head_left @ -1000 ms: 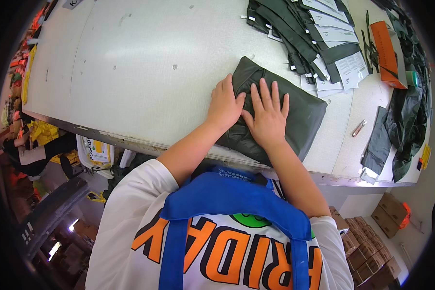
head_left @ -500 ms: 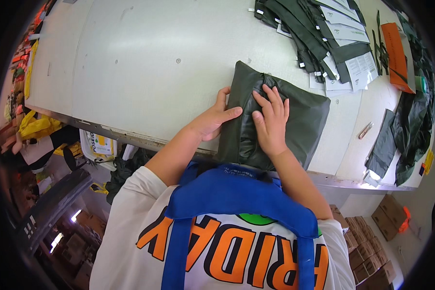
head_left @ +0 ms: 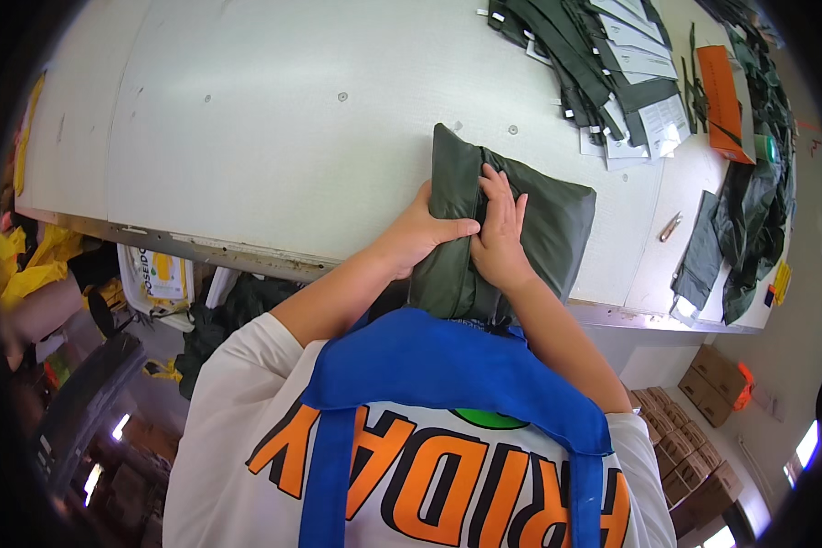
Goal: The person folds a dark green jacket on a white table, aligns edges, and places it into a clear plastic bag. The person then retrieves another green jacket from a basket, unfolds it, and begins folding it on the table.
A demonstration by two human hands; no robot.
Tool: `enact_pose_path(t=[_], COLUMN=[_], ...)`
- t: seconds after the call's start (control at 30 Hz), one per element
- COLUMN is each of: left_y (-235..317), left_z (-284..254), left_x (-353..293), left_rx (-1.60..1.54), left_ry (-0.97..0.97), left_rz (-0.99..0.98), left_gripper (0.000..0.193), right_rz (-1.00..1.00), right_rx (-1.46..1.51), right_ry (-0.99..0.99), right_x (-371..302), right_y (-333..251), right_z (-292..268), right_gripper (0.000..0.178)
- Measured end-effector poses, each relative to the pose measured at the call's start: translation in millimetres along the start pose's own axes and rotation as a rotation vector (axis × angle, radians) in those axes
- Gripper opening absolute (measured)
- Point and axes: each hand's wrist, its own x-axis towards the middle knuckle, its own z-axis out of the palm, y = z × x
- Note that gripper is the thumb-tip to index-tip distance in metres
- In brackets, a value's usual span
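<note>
A dark green, smooth fabric pouch (head_left: 548,219) lies at the near edge of the table, stuffed and roughly square. A seam or folded opening runs down it, left of its middle. My left hand (head_left: 423,236) grips the pouch's left side, thumb on top pointing to the seam, the other fingers hidden beneath or behind. Resting on the pouch at the seam is my right hand (head_left: 500,239), its fingers stretched out and its fingertips at the fold. My two thumbs nearly meet there.
Several dark green flat pieces with white printed sheets (head_left: 626,82) are fanned out at the far right. Beside them stand an orange box (head_left: 723,100) and crumpled dark green fabric (head_left: 749,224). A small cutter (head_left: 670,227) lies nearer. Cardboard boxes (head_left: 676,438) are stacked below right.
My right hand has slid down and left along the seam, its fingers drawing closer together. The left thumb lies further over the pouch, and the pouch's left side looks raised a little.
</note>
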Motion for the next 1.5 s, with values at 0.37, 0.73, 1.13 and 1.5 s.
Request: enact_pose_path(t=[0.37,0.73,1.13,1.5], left_y=[-14.3,-3.1,-19.3,23.2], left_z=[7.2,23.4,27.3,32.0], left_x=[17.3,12.8,13.5,-2.1], left_rx=[0.527,0.881,1.263,1.751], left_ry=[0.452,0.477,0.616,0.587], left_rz=[0.102,0.202,0.447,0.308], left_gripper=[0.063,0.068,0.062,0.025], right_rz=[-0.147,-0.189,-0.191,-0.284], right_rx=[0.081,-0.046,-0.240,0.060], right_ry=[0.118,0.124,0.106,0.160], right_x=[10.7,-6.2,-2.8,-6.5], right_y=[15.9,25.4,25.1,19.8], right_z=[13.2,-7.4,4.3,-11.6], right_gripper=[0.060,0.077,0.065,0.051])
